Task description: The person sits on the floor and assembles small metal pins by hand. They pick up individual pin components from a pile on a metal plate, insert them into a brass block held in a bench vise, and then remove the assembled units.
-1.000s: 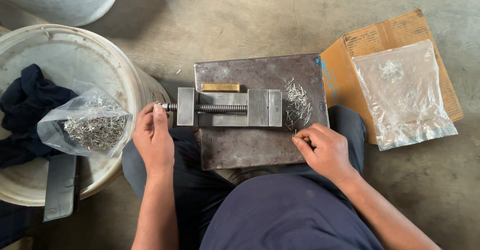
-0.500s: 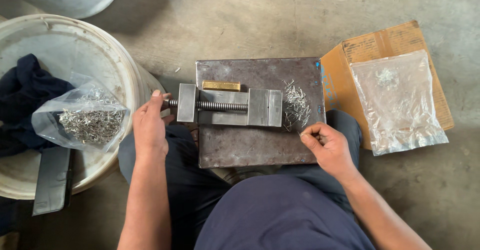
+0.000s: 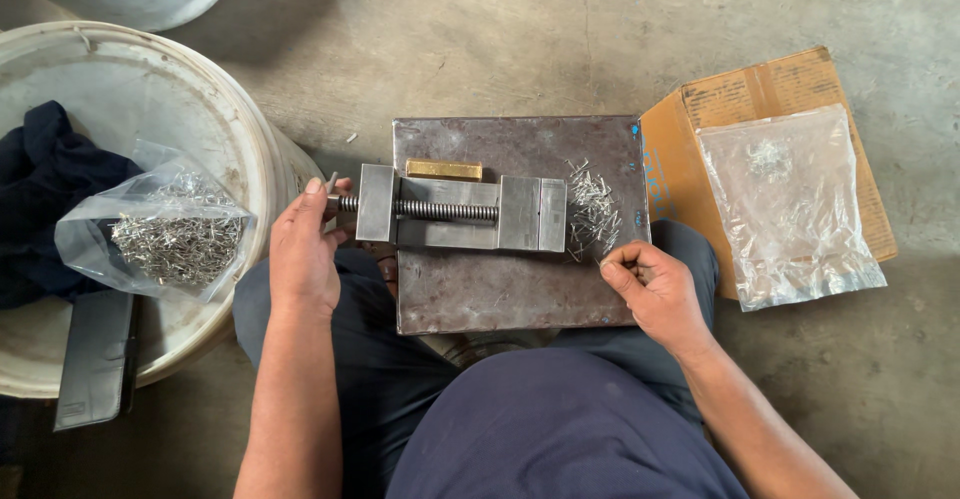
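Looks like the loading step: rusty steel plate (image 3: pixel 500 289) is sitting on the lap, small grey steel vise (image 3: pixel 455 209) on it. Left hand (image 3: pixel 303 259) is pinching the vise's handle at its left end; right hand (image 3: pixel 655 289), fingers curled together, is pinching at thin metal pins (image 3: pixel 592 209) just right of the vise. Next probably needs one pin seated between the jaws.

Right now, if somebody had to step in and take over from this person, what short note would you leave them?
Left hand: closed on the vise handle, at the left end of the small metal vise.
Right hand: fingers pinched together beside the loose pile of small pins; too small to tell whether it holds one.
The vise sits on a steel plate across the lap, a brass bar just behind it.
Done: a bag of pins lies in the white bucket.
Left: the loose pins remain on the plate.
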